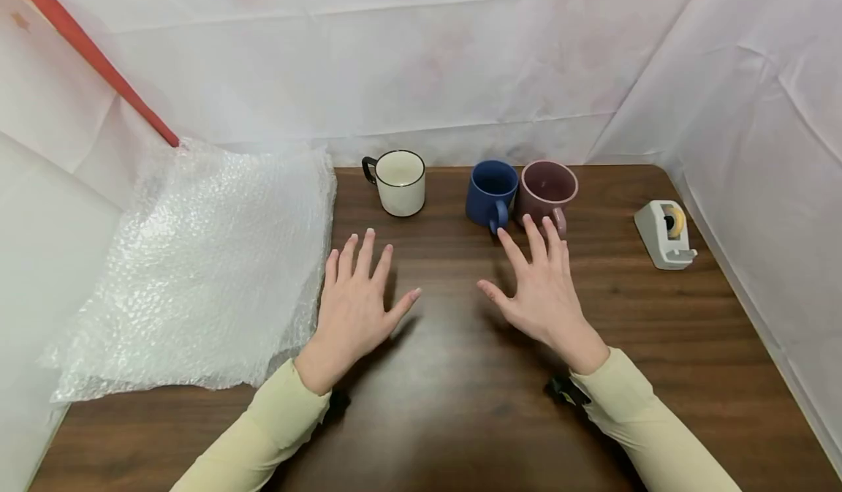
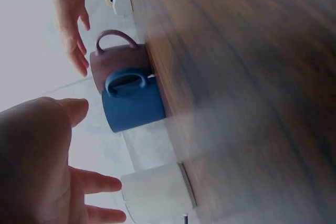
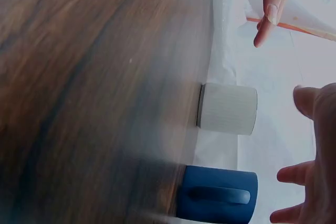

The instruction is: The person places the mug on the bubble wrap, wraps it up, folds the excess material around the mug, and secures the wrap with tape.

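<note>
Both hands hover above the brown table with fingers spread, holding nothing. My left hand (image 1: pixel 356 310) is between the bubble wrap (image 1: pixel 197 273) and the white mug (image 1: pixel 402 194), which has a black rim and a black handle. My right hand (image 1: pixel 542 296) is in front of the blue mug (image 1: pixel 487 198) and the mauve mug (image 1: pixel 536 201), its fingertips overlapping their handles in the head view. In the left wrist view the blue mug (image 2: pixel 134 107) and mauve mug (image 2: pixel 118 65) stand close together. The right wrist view shows a gap between the white mug (image 3: pixel 229 108) and blue mug (image 3: pixel 239 208).
A white tape dispenser (image 1: pixel 663 235) with a yellow roll stands at the table's right side. White cloth (image 1: pixel 421 61) hangs behind and at both sides. A red pole (image 1: pixel 99 57) slants down at the back left. Bubble wrap covers the table's left part.
</note>
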Demonstrator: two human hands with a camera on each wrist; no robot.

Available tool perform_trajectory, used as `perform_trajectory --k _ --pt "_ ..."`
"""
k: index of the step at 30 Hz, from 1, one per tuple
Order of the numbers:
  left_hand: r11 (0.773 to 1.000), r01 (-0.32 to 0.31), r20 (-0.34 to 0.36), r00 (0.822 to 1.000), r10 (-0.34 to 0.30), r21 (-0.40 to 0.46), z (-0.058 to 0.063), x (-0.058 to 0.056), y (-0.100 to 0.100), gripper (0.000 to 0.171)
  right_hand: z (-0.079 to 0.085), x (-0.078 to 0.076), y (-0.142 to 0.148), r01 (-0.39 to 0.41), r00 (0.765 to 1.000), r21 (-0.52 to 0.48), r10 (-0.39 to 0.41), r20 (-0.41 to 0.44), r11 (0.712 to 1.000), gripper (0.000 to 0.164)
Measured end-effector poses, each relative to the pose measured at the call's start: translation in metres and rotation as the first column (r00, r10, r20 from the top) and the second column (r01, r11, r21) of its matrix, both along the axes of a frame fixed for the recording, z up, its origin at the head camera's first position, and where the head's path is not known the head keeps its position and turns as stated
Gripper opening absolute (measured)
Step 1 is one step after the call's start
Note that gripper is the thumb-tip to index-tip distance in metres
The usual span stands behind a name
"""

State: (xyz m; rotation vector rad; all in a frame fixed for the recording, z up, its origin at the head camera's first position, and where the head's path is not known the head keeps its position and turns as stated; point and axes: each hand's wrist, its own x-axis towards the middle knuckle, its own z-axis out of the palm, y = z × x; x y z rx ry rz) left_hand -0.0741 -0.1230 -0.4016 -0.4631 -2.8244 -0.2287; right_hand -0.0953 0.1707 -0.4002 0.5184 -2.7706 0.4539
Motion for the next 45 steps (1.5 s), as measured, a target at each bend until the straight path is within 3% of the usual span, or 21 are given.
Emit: perform_trajectory --k 6,11,16,22,27,29,31,36,41,45 --pt "0.999 0.019 -0.034 0.999 -0.018 0.028 0.001 -0.001 -0.002 0.064 -0.005 0.001 0.003 -0.066 0.996 -0.086 0.060 -0.069 0.994 0.067" --pt "0.997 0.018 -0.096 0.995 -0.010 0.077 0.006 -0.005 -0.008 0.048 -0.005 0.003 0.005 -0.112 0.992 -0.155 0.120 0.045 0.981 0.058" --pt "0.992 -0.039 -0.108 0.993 0.052 0.120 0.019 -0.007 -0.023 0.047 -0.006 -0.001 0.011 -0.134 0.976 -0.174 0.161 0.150 0.976 0.058" --pt "0.972 -0.207 0.027 0.978 0.205 0.108 0.036 -0.006 -0.053 0.055 -0.009 -0.005 0.024 -0.112 0.960 -0.155 0.147 0.239 0.982 0.058" --pt "0.937 -0.343 0.189 0.926 0.328 0.057 0.039 -0.006 -0.081 0.063 -0.014 -0.008 0.033 -0.092 0.955 -0.137 0.127 0.269 0.986 0.057" --pt "0.929 -0.369 0.234 0.906 0.353 0.024 0.040 -0.006 -0.090 0.061 -0.015 -0.008 0.035 -0.091 0.953 -0.136 0.126 0.277 0.987 0.057" --pt "0.929 -0.369 0.249 0.900 0.357 0.003 0.040 -0.007 -0.097 0.052 -0.015 -0.008 0.037 -0.088 0.951 -0.132 0.122 0.283 0.987 0.057" --pt "0.939 -0.340 0.174 0.928 0.328 0.044 0.038 -0.009 -0.105 0.020 -0.015 -0.007 0.041 -0.080 0.948 -0.125 0.114 0.298 0.989 0.055" --pt "0.942 -0.327 0.063 0.944 0.323 0.074 0.034 -0.008 -0.110 0.023 -0.020 -0.008 0.044 -0.086 0.936 -0.186 0.143 0.321 0.979 0.051" --pt "0.945 -0.313 -0.063 0.946 0.319 0.092 0.033 -0.004 -0.113 0.021 -0.023 -0.008 0.047 -0.071 0.912 -0.305 0.186 0.366 0.950 0.048"
